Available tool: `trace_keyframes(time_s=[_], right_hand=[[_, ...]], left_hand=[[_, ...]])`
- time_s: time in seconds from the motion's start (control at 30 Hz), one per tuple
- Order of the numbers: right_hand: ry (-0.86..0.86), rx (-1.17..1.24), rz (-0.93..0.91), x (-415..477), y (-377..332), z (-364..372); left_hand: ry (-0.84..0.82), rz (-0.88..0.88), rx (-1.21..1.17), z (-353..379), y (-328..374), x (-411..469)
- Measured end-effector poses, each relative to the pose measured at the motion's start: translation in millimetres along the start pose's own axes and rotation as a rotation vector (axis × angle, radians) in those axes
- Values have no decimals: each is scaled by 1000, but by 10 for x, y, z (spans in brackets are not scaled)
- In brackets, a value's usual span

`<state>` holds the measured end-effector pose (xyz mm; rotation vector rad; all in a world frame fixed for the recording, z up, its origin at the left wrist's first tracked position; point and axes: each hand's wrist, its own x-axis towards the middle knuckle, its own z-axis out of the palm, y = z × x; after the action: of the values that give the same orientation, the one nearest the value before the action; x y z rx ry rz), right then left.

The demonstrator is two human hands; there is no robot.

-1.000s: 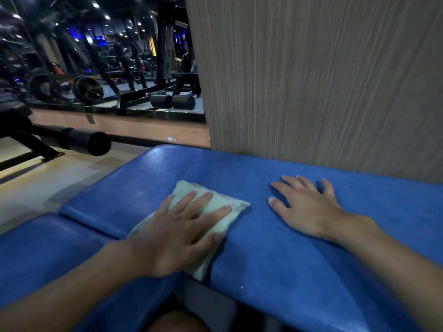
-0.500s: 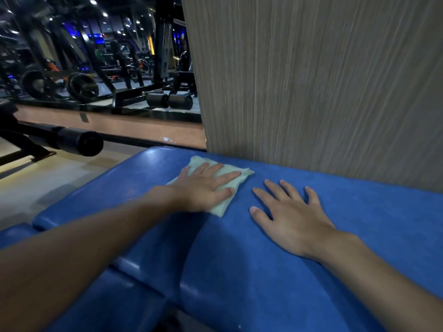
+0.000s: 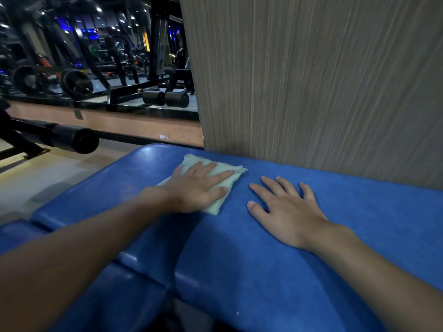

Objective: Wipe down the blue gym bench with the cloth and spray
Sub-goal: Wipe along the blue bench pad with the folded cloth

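Observation:
The blue gym bench [image 3: 275,271] fills the lower part of the view, its padded top split by a seam at the lower left. A folded pale green cloth [image 3: 233,172] lies on the far part of the pad near the wall. My left hand [image 3: 199,188] presses flat on the cloth with fingers spread over it. My right hand [image 3: 285,209] rests palm down on the bare pad just right of the cloth, fingers apart, holding nothing. No spray bottle is in view.
A grey wood-grain wall panel [image 3: 323,80] rises right behind the bench. To the left a mirror [image 3: 96,68] shows gym machines and weight plates. A black padded roller bar [image 3: 72,138] sticks out over the floor at the left.
My left hand has slid the cloth away from me, from the bench's near edge toward the wall. The right hand stayed flat on the pad.

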<state>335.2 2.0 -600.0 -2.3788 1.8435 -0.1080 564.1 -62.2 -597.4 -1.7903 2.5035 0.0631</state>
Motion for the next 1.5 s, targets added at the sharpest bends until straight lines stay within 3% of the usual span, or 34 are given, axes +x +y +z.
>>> trace_keyframes(time_s=[0.23,0.37,0.57,0.87,1.0,1.2,1.5], right_hand=[[-17,26,4,-71,-31,-46],[-9,-31,11,-25,-62,-127],[-34,11,-4,169,-181,-78],[17,-18,-26,209,-129,49],[28,-9,-37,212,-119,50],[9,6,-22,212,-129,37],[11,-42,-16,213,-220,-88]], left_hand=[[66,123,56,78,-85,-1327],[25,88,34,87,-101,-1457],[19,21,29,13,-106,-871],[29,-38,1,-83,-259,710],[26,-66,-14,-53,-294,846],[-14,-40,4,-14,-217,129],[69,71,31,94,-307,-1435]])
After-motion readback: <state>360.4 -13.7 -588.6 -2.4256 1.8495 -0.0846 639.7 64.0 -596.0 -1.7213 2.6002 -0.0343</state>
